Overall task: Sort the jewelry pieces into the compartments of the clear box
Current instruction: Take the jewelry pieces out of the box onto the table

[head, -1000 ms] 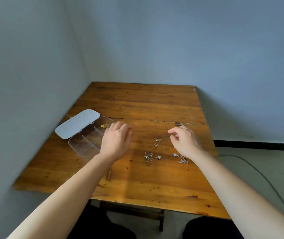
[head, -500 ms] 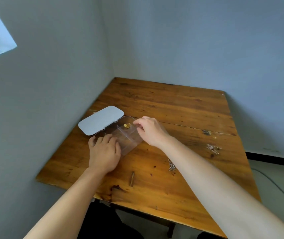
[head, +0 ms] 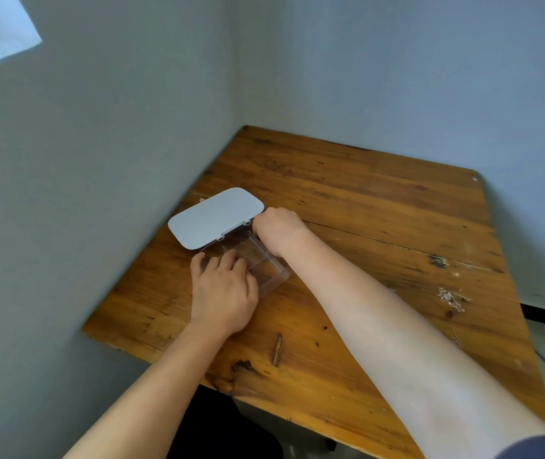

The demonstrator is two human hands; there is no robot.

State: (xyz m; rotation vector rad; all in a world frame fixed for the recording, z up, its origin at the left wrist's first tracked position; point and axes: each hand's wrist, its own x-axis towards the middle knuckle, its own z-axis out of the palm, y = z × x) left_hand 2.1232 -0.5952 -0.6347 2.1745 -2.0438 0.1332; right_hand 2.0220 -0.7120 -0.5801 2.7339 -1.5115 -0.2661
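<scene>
Over by the wall on the worn wooden counter (head: 363, 200), left hand (head: 223, 293) lies flat steadying the light, slidey clear plastic compartment box (head: 264, 263) while right hand (head: 279, 226) curls over its far corner, grip hidden, can't tell, and tangly silver chain jewelry (head: 451, 298) sits well apart, best pinched by a link.

1. Two bare forearms fill the lower frame, with no watch, ring or bracelet visible on the left hand (head: 223, 293) or the right hand (head: 279, 228).
2. A dark navy sleeve edge (head: 539, 448) shows at the right arm's upper end, bottom right corner.
3. Dark clothing (head: 211, 425) covers the lap below the arms.
</scene>
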